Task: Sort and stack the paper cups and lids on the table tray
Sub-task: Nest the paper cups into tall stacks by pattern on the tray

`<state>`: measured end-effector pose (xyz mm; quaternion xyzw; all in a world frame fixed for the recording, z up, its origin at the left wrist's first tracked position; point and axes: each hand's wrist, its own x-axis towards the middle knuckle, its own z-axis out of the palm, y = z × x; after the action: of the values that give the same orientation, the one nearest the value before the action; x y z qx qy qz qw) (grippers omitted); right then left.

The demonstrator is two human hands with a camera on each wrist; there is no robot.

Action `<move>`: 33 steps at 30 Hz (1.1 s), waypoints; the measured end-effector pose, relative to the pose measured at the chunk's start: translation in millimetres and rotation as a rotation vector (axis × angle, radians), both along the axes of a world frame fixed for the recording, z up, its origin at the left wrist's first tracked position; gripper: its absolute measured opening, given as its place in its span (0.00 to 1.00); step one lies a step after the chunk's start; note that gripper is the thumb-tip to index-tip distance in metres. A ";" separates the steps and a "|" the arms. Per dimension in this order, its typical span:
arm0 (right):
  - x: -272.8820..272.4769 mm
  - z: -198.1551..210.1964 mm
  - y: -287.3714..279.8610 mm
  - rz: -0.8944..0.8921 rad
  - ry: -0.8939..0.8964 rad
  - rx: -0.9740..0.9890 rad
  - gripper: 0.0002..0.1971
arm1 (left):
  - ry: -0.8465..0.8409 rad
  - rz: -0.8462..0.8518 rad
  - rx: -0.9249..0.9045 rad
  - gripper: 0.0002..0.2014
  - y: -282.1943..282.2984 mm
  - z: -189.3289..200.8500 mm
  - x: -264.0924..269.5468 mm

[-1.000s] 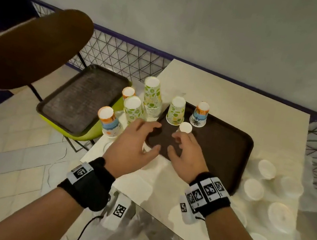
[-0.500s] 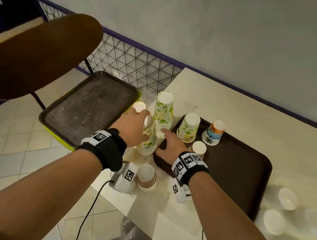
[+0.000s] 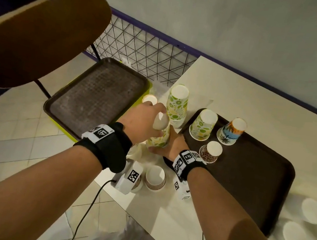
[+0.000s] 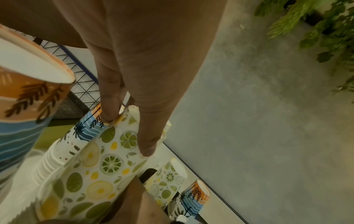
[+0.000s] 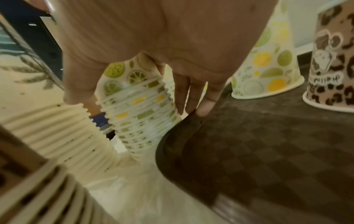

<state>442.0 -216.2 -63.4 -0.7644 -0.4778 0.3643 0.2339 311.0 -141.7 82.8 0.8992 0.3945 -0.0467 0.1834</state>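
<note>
Over the table's left edge, my left hand (image 3: 158,121) grips the top of an upturned lemon-print cup stack (image 3: 158,140); the left wrist view shows thumb and fingertips (image 4: 147,150) pinching its closed end (image 4: 99,163). My right hand (image 3: 166,148) lies low against that stack's base with fairly straight fingers (image 5: 206,103) at the rim of the dark brown tray (image 3: 247,181). On the tray stand a lemon cup (image 3: 203,125), a sunset-palm cup (image 3: 231,131) and a leopard cup (image 3: 209,151), all upturned. A taller lemon stack (image 3: 176,104) stands just off the tray.
A leopard-print stack (image 3: 154,178) stands near the table's front edge under my wrists. White lids (image 3: 294,234) lie scattered right of the tray. A second brown tray (image 3: 94,97) rests on a green chair seat to the left, under a brown chair back (image 3: 37,38). A wire fence runs behind.
Both hands moved left from the tray's front corner. The left hand has taken hold of the lemon-print stack's top, and the right hand has come to its base.
</note>
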 end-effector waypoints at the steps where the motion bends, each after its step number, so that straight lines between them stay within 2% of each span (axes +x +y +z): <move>1: -0.1 -2.0 1.3 0.009 -0.043 -0.025 0.59 | 0.001 -0.014 -0.003 0.32 1.0 0.3 0.1; 6: 3.7 -6.0 3.7 -0.038 -0.097 -0.183 0.59 | 0.001 -0.088 0.004 0.31 4.8 1.2 -2.0; 16: 2.6 -9.5 3.8 -0.110 -0.049 -0.094 0.52 | -0.039 -0.105 -0.031 0.30 5.3 0.3 -2.0; 19: 2.1 -10.0 4.6 -0.119 -0.051 -0.066 0.53 | -0.063 -0.119 -0.032 0.30 5.0 3.3 -1.6; 33: 7.0 -0.4 2.1 -0.254 0.216 0.099 0.47 | -0.137 -0.172 -0.044 0.29 10.9 14.9 4.8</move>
<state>449.1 -214.0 -63.8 -0.7626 -0.3668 0.3879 0.3654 315.8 -130.9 97.6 0.9265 0.3014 -0.0095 0.2251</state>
